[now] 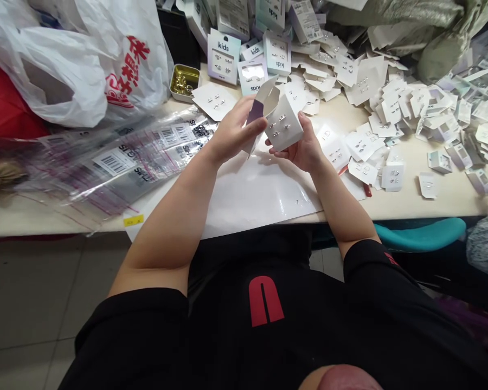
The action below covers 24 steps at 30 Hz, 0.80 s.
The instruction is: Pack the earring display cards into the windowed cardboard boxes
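Above the white sheet on the table, my left hand grips a small white and purple box, seen from its side with its top flap raised. My right hand holds a white earring card with several small silver earrings on it, tilted close against the box. Fingers of my right hand wrap under and behind the card. Another earring card lies on the table just beyond my left hand. Behind it stands a box marked "kids".
White plastic bags and clear printed pouches cover the left. A gold tin holds small metal pieces. Loose earring cards pile up at the right. Another person's sleeve shows at the far right, near a teal chair.
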Tool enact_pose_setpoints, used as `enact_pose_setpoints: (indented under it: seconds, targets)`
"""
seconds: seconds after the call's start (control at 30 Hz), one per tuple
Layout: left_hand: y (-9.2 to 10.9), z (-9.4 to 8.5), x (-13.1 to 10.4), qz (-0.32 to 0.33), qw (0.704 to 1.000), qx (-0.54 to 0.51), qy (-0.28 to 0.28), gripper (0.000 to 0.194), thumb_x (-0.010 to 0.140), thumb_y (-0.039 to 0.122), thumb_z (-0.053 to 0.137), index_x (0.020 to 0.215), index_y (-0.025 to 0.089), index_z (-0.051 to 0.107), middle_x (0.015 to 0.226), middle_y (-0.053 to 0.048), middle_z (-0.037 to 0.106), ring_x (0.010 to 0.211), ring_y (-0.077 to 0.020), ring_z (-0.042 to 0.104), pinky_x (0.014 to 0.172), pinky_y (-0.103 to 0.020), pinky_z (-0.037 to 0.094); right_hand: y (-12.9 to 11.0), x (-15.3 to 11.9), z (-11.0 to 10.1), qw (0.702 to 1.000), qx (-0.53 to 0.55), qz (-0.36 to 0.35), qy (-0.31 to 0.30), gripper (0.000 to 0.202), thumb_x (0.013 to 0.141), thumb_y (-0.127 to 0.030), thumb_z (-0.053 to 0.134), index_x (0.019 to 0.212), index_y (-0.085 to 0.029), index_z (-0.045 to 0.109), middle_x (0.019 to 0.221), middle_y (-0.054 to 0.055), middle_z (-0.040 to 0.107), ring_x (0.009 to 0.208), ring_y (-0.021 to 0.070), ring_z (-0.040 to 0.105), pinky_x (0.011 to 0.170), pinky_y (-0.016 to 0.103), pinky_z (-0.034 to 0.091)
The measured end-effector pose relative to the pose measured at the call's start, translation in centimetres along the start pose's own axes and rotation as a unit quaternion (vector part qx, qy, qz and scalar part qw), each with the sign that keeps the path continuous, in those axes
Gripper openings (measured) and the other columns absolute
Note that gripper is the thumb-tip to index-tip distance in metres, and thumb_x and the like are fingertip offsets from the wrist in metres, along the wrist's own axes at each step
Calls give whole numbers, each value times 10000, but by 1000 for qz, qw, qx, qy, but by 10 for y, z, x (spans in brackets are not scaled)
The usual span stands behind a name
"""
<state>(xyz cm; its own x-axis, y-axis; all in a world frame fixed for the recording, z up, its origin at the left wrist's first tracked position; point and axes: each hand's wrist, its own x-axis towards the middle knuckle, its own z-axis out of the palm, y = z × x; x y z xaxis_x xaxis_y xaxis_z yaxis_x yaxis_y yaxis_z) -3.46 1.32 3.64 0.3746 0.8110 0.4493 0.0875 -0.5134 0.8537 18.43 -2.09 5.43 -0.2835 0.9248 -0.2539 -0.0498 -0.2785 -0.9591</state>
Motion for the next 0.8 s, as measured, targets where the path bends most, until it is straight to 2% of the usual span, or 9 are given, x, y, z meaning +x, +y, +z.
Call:
enact_pose_setpoints:
  seconds: [0.1, 0.2, 0.27, 0.33, 0.4, 0.5, 0.57, 0.7, 0.8]
  targets:
    - [6, 2, -2, -24, 999, -23, -35, 857, 797, 1029, 586, 1099, 243, 748, 1170, -105, 754, 1197, -408, 732, 1084, -609, 600, 5, 3, 0, 999, 32, -15, 0, 719, 1083, -783, 351, 1350, -186, 651, 1087, 97, 787, 964, 196, 761, 792, 265, 665]
    - [7, 3, -4, -29, 998, -35, -35, 839, 793, 1013, 621, 1058, 223, 722, 1077, -101, 753, 1093, -381, 752, 1033, -590, 618, 7, 6, -2, 999, 37, 1, -11, 651, 1117, -708, 344, 1308, -168, 654, 1052, 99, 792, 868, 172, 736, 777, 268, 646]
    - [4, 3, -4, -25, 998, -48, -28, 843, 792, 1000, 642, 1090, 215, 710, 1036, -101, 753, 1061, -373, 758, 1004, -575, 632, 7, 7, -5, 999, 36, 24, -28, 722, 1118, -735, 286, 1294, -148, 667, 1032, 114, 792, 818, 169, 727, 766, 279, 644]
    - [0, 3, -5, -22, 998, -50, -22, 866, 783, 998, 657, 1136, 209, 703, 1035, -108, 753, 1046, -377, 761, 984, -578, 639, 6, 6, -7, 997, 39, 40, -48, 838, 1079, -834, 243, 1298, -154, 681, 1042, 126, 790, 801, 176, 724, 742, 287, 645]
    - [-4, 3, -5, -15, 999, -45, -22, 892, 779, 1008, 650, 1177, 210, 696, 1095, -123, 756, 1095, -394, 757, 1001, -586, 637, 4, 4, -8, 997, 40, 39, -59, 854, 1047, -885, 286, 1298, -174, 687, 1038, 118, 779, 774, 171, 708, 709, 282, 641]
    - [-11, 0, -4, 2, 998, -50, -38, 938, 782, 1021, 629, 1282, 227, 659, 1238, -132, 749, 1259, -422, 719, 1096, -600, 607, 1, 2, -8, 998, 32, 25, -46, 701, 1087, -781, 382, 1283, -173, 673, 1000, 94, 751, 730, 143, 675, 689, 255, 633]
    - [-18, -3, -2, 18, 998, -39, -40, 991, 792, 1018, 627, 1424, 256, 567, 1375, -123, 710, 1381, -427, 661, 1170, -625, 563, -1, 1, -8, 999, 28, 7, -32, 657, 1089, -737, 405, 1295, -167, 657, 1004, 94, 736, 740, 143, 681, 690, 246, 643]
    - [-42, -15, 6, 65, 997, 24, 35, 1036, 823, 937, 700, 1604, 427, 250, 1603, -99, 533, 1535, -407, 531, 1213, -634, 534, -9, 0, -12, 999, 5, -46, 18, 806, 1027, -855, 328, 1325, -186, 663, 1057, 120, 705, 842, 186, 708, 619, 237, 638]
    - [-60, -19, 8, 79, 992, 67, 70, 1005, 833, 800, 810, 1572, 492, 202, 1684, -97, 384, 1560, -381, 476, 1204, -592, 560, -14, -4, -16, 994, -4, -106, 24, 822, 1015, -874, 306, 1394, -224, 635, 1122, 131, 701, 919, 219, 699, 584, 249, 615]
